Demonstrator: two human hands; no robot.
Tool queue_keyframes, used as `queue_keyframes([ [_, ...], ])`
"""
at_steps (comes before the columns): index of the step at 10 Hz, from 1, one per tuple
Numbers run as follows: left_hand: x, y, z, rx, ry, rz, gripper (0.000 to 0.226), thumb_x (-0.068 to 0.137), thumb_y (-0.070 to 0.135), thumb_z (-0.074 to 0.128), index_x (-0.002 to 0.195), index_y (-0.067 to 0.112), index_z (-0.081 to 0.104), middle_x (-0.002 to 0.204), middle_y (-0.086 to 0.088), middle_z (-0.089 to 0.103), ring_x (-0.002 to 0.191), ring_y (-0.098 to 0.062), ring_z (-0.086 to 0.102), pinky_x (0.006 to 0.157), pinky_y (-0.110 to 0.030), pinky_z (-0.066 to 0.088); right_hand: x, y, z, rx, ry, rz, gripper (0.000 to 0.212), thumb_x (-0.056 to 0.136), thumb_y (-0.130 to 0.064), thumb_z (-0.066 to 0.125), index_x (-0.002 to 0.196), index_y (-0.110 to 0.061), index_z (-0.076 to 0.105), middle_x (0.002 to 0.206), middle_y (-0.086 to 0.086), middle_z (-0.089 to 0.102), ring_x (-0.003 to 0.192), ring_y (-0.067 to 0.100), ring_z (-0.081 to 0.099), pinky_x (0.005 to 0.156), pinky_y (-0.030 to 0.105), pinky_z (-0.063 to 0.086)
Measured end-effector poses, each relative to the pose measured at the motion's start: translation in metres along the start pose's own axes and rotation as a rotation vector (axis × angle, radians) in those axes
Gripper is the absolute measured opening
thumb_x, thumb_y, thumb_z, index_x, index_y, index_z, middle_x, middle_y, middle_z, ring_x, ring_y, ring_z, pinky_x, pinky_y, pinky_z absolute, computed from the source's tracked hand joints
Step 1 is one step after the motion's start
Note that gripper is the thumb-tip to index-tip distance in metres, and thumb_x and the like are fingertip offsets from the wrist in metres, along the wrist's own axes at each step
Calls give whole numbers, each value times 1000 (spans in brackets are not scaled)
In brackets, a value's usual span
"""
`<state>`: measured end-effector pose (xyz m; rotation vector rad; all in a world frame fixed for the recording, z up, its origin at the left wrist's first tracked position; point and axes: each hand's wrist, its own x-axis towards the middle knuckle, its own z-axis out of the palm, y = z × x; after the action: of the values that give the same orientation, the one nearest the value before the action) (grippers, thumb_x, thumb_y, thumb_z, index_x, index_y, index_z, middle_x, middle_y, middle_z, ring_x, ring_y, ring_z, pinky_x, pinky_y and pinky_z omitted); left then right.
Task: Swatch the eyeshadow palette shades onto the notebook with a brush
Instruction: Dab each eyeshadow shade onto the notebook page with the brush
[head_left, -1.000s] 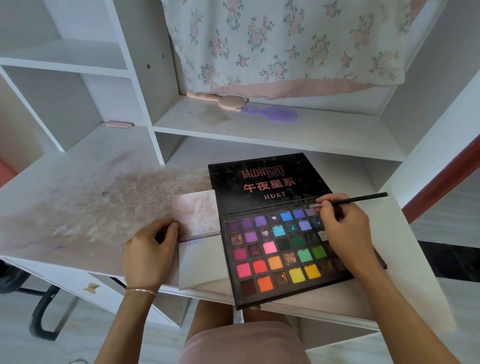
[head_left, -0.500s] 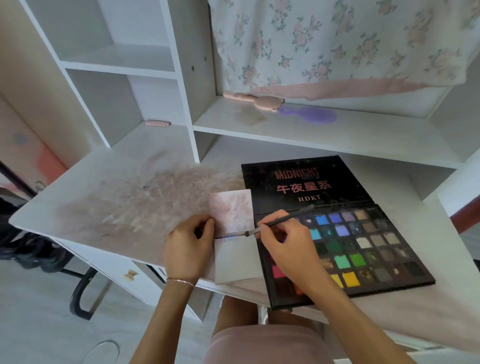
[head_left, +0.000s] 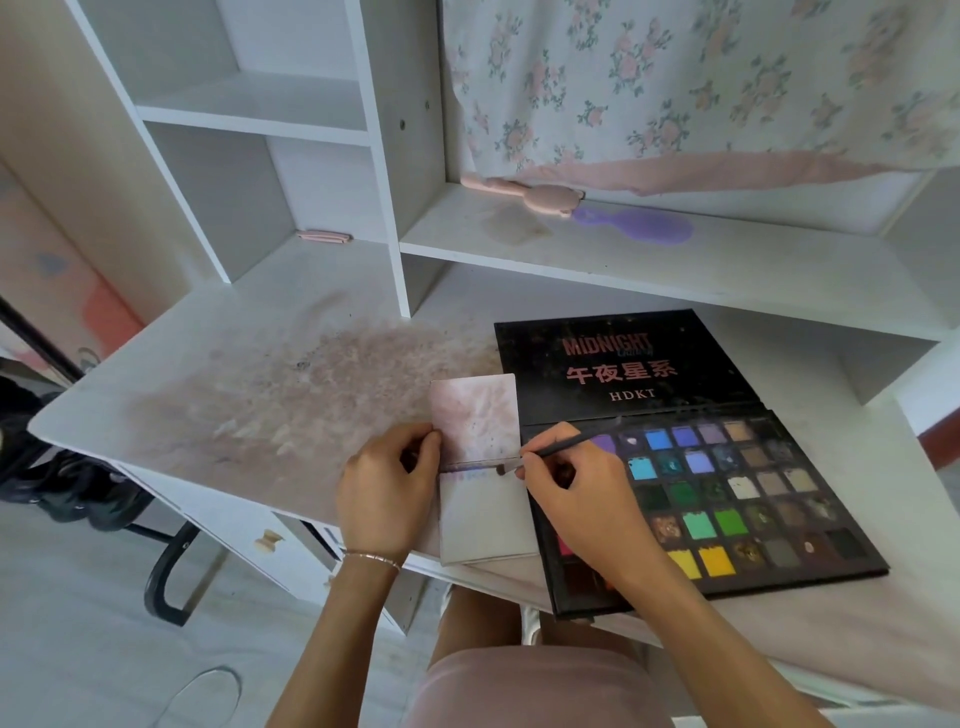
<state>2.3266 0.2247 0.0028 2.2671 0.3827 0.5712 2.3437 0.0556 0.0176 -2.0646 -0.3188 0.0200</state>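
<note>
Your right hand (head_left: 576, 499) pinches the thin dark-handled makeup brush (head_left: 558, 451), its grip narrow around the handle, and the bristle tip touches the small white open notebook (head_left: 485, 514) just below its fold, where faint blue and purple marks show. Your left hand (head_left: 387, 493) holds the notebook's left edge at the fold, thumb on the page, fingers curled beside it. The notebook lies at the front edge of the white, pink-stained surface (head_left: 234, 405), its lower page reaching past that edge. Touching its right side lies the large black eyeshadow palette (head_left: 727, 493), open, its lid flat toward the back of the surface; your right wrist covers the palette's front left pans. On the shelf (head_left: 727, 270) above the back of the surface rest a pink bear-shaped comb (head_left: 524, 195) and a purple hairbrush (head_left: 639, 226), touching, under a hanging floral cloth (head_left: 701, 88). A small pink clip (head_left: 326, 237) sits at the back left corner of the surface. A black chair (head_left: 67, 483) stands by the left edge, well apart from your hands.
</note>
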Motion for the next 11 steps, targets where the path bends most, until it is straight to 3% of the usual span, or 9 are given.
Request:
queue_keyframes([
  [2, 0, 0, 0, -7, -6, -10, 13, 84, 19, 61, 89, 20, 72, 82, -1, 71, 75, -21, 63, 66, -30, 49, 0, -1, 0, -23, -6, -4, 20, 88, -19, 54, 75, -34, 49, 78, 0, 65, 78, 10, 61, 71, 33, 53],
  [9, 0, 3, 0, 7, -5, -23, 14, 84, 19, 60, 91, 21, 72, 85, 0, 71, 78, -19, 63, 67, -29, 48, 2, 0, 0, -38, -25, -7, 22, 89, -19, 53, 75, -35, 47, 80, -5, 63, 78, 6, 59, 68, 19, 50],
  [11, -1, 2, -1, 12, 8, -6, 12, 84, 18, 61, 87, 19, 72, 82, 1, 71, 74, -17, 61, 62, -23, 41, -3, 1, -6, 220, 94, 16, 18, 87, -12, 54, 79, -29, 56, 72, 2, 66, 70, 12, 63, 65, 27, 54],
])
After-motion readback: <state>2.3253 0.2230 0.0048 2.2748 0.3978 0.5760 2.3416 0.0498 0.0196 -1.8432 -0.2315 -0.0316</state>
